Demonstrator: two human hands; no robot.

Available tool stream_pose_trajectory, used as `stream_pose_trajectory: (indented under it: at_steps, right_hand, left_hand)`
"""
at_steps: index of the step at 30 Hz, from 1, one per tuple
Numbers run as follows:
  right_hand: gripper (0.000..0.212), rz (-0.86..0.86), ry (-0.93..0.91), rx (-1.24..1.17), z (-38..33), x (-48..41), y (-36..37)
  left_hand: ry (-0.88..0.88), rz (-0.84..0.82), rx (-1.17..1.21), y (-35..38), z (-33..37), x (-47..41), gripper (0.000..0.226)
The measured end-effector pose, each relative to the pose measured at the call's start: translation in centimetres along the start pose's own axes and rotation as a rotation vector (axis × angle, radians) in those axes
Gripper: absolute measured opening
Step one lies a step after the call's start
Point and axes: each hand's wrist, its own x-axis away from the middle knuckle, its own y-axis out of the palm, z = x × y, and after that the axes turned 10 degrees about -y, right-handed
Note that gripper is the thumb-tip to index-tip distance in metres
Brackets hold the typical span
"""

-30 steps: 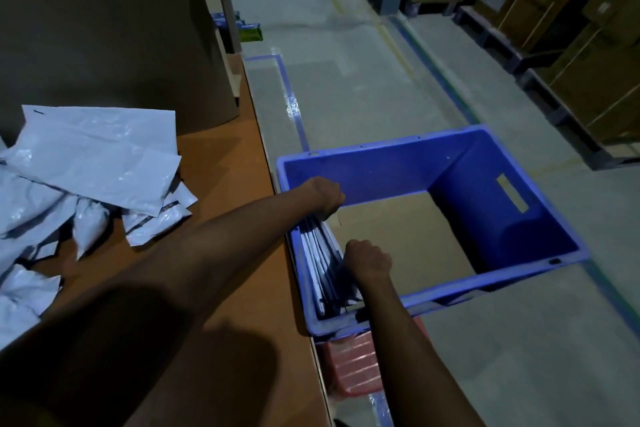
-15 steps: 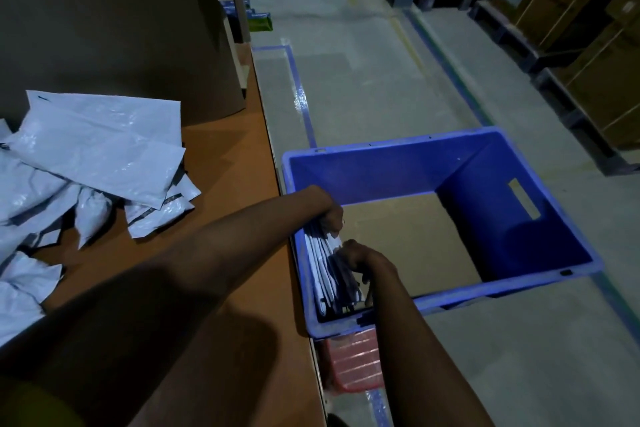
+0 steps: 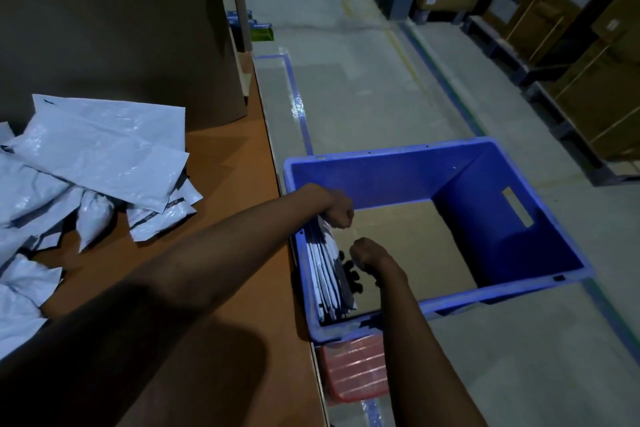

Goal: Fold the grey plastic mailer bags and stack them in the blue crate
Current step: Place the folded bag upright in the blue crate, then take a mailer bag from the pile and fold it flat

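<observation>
Settling bags (image 3: 328,276) upright in the crate (image 3: 381,177), lower middle of frame.
Curled by them, left grip (image 3: 337,211) and right grip (image 3: 367,253); whether either holds anything, I cannot tell. Light, slick, floppy: I'd pinch the fold.

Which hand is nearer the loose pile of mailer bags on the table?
Left. The left hand sits at the blue crate's table-side wall, on the folded bags; the right hand is also inside the crate, slightly farther from the loose pile.

Dim warehouse: grey concrete floor (image 3: 363,87), orange table (image 3: 221,163), stacked cardboard boxes (image 3: 588,80).
</observation>
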Motion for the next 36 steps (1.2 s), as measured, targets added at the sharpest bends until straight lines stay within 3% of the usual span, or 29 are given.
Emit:
stream_pose_trajectory:
  at_steps: [3,6,11,16,20,24,27,32,36]
  right_hand:
    - [0.027,0.122,-0.079,0.021,-2.0,3.4,-2.0]
    - [0.038,0.365,-0.173,-0.061,-1.6,5.7,-2.7]
    - [0.027,0.647,-0.481,-0.118,-4.1,10.3,-0.5]
    - [0.021,0.718,-0.777,-0.157,-10.7,13.1,5.1]
    - [0.022,0.622,-0.955,-0.145,-16.5,14.5,11.0]
    - [0.025,0.529,-1.036,-0.079,-21.4,13.8,15.3]
    - [0.029,0.588,-1.033,0.031,-25.2,11.6,16.8]
    - [0.026,0.632,-1.037,0.111,-30.1,6.5,18.2]
    - [0.048,0.604,-0.973,0.318,-31.7,2.7,19.5]
  left_hand:
    - [0.008,0.295,0.203,-1.3,-1.3,3.9,0.047]
    - [-0.013,0.545,0.355,-0.2,-3.5,8.4,0.042]
    - [-0.056,0.891,0.575,5.4,-6.5,16.1,0.032]
    - [-0.146,1.177,0.720,12.5,-9.9,22.6,0.027]
    - [-0.275,1.333,0.714,18.0,-13.4,26.9,0.028]
    - [-0.417,1.417,0.666,20.9,-18.0,29.0,0.031]
    - [-0.477,1.413,0.597,20.8,-21.9,28.5,0.030]
    - [-0.602,1.350,0.444,19.1,-28.3,26.7,0.040]
    - [-0.679,1.190,0.286,18.0,-32.2,25.6,0.061]
